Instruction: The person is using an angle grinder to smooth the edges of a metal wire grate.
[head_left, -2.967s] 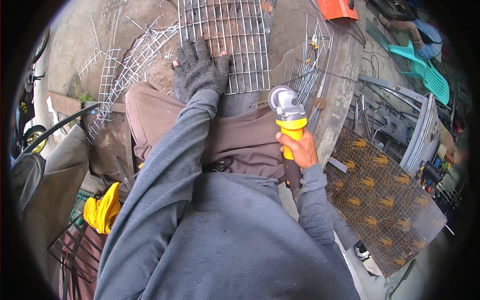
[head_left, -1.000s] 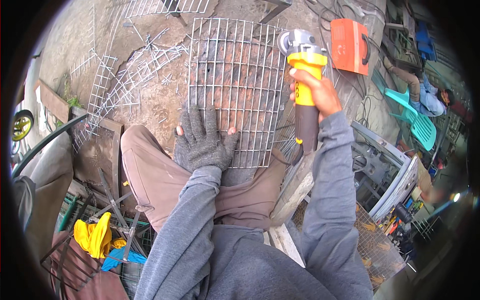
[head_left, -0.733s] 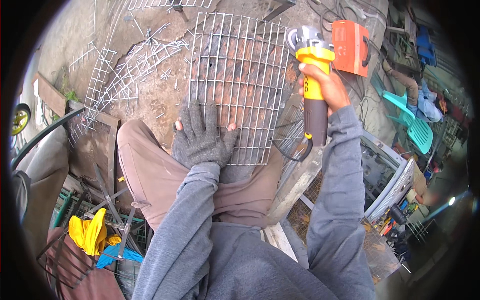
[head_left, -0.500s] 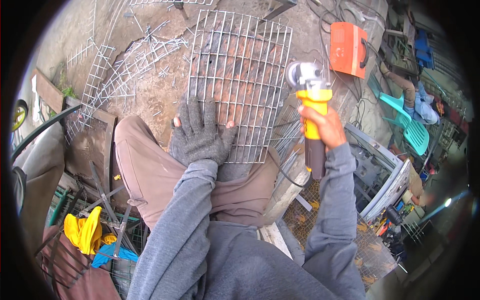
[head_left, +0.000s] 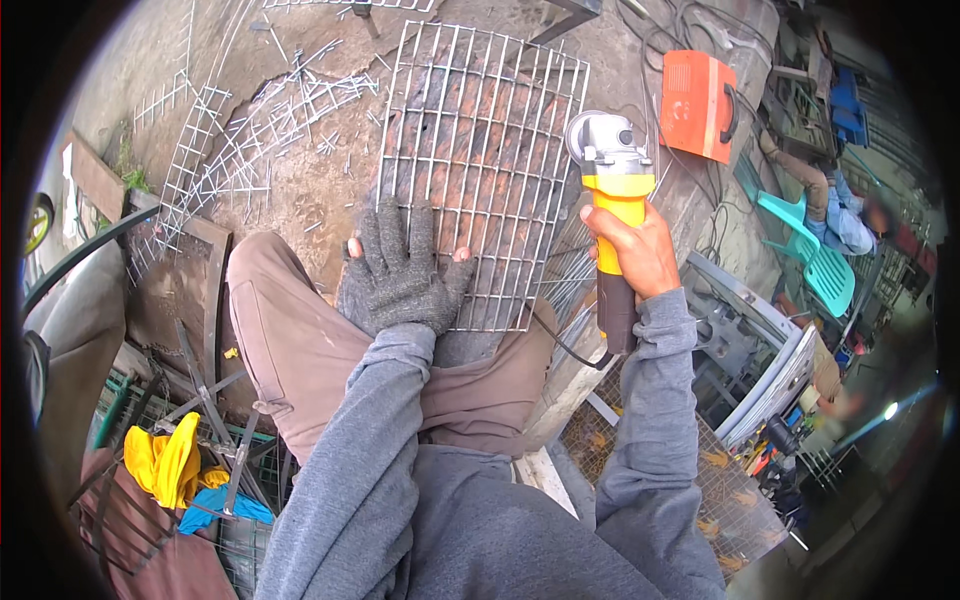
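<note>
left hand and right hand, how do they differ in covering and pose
Covering: the left hand wears a dark grey glove that leaves the thumb tip and little fingertip bare, while the right hand is bare.
Pose: the left hand lies flat, fingers spread, over the near left corner of the wire mesh panel; the right hand curls around the yellow angle grinder.
Shared: both emerge from grey sleeves.
</note>
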